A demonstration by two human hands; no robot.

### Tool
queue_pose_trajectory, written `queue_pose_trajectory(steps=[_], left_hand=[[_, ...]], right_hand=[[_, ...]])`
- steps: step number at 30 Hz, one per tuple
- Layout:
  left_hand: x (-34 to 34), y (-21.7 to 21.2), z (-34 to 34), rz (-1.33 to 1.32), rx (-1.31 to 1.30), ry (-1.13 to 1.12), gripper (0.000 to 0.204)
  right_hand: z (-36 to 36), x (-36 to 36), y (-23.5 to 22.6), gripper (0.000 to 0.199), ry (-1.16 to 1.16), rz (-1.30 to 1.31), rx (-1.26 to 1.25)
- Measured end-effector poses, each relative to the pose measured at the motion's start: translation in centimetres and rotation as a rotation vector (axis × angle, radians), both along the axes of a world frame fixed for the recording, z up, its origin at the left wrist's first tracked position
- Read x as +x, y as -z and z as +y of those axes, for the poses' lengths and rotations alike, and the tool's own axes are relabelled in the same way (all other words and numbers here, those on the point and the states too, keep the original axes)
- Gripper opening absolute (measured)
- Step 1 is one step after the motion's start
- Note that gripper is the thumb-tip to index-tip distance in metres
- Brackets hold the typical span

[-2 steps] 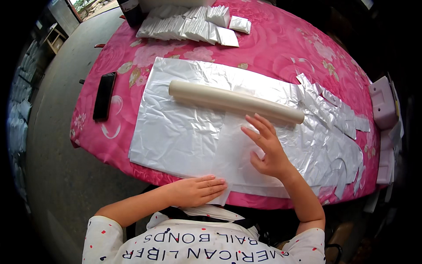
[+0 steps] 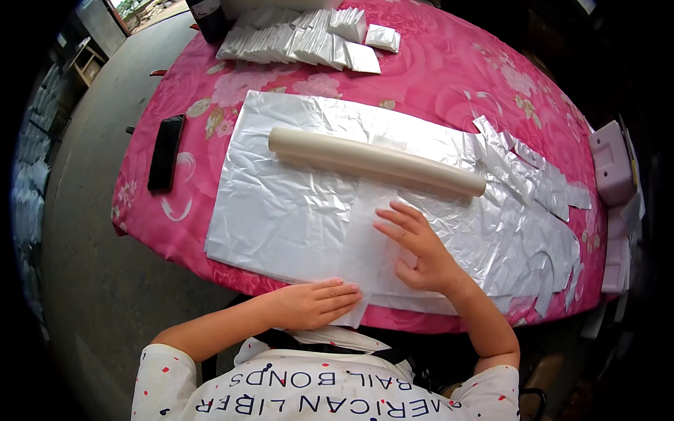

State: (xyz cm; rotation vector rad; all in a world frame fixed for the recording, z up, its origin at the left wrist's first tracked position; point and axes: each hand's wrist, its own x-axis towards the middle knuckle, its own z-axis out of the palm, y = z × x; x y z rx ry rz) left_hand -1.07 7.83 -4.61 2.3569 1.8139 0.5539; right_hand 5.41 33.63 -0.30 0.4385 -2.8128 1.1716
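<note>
A flattened stack of thin white plastic bags (image 2: 267, 210) covers the middle of the table, with cut, loose handles spread at its right end. Across its far half lies a long cream-coloured tube (image 2: 375, 161). A narrow translucent plastic strip (image 2: 359, 242) runs over the stack from the tube to the near edge. My left hand (image 2: 317, 305) lies flat on the strip's near end, fingers stretched out together. My right hand (image 2: 420, 249) is at the strip's right side, fingers spread and holding nothing; whether its fingertips touch the plastic I cannot tell.
A pink flowered cloth (image 2: 435, 77) covers the table. Several folded white plastic packets (image 2: 302, 42) lie in rows at the far side, beside a dark container (image 2: 208, 19). A black phone (image 2: 166, 153) lies at the left. Pale pink plastic chair parts (image 2: 613, 165) stand against the right edge.
My right hand has moved toward me and slightly left, away from the tube. My left hand stays in place on the strip.
</note>
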Motion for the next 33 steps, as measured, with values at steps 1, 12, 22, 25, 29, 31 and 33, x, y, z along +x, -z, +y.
queue_pose_trajectory(steps=[1,12,22,25,29,31,33], left_hand=[[0.0,0.0,0.1,-0.005,0.014,0.002,0.041],[-0.2,-1.1,1.9,-0.121,0.179,-0.269,0.035],[-1.0,-0.5,3.3,-0.217,0.296,-0.507,0.029],[-1.4,-0.4,4.3,-0.388,0.274,-0.646,0.027],[-2.3,-1.5,6.2,-0.538,0.063,-0.852,0.026],[-2.8,-2.5,6.8,-0.624,-0.043,-0.884,0.038],[-2.6,-2.2,6.7,-0.589,0.093,-0.924,0.046]], right_hand=[[-0.6,0.8,0.7,0.059,-0.1,-0.056,0.012],[-3.6,2.7,2.9,0.034,0.1,0.202,0.125],[-3.4,2.7,2.6,0.025,0.227,0.176,0.023],[-3.2,1.7,2.9,0.01,0.338,0.114,-0.114],[-3.2,-0.1,1.3,0.016,0.464,-0.205,-0.087],[-2.9,-1.0,1.1,0.019,0.528,-0.39,-0.279],[-2.6,-1.6,1.0,0.022,0.571,-0.525,-0.396]])
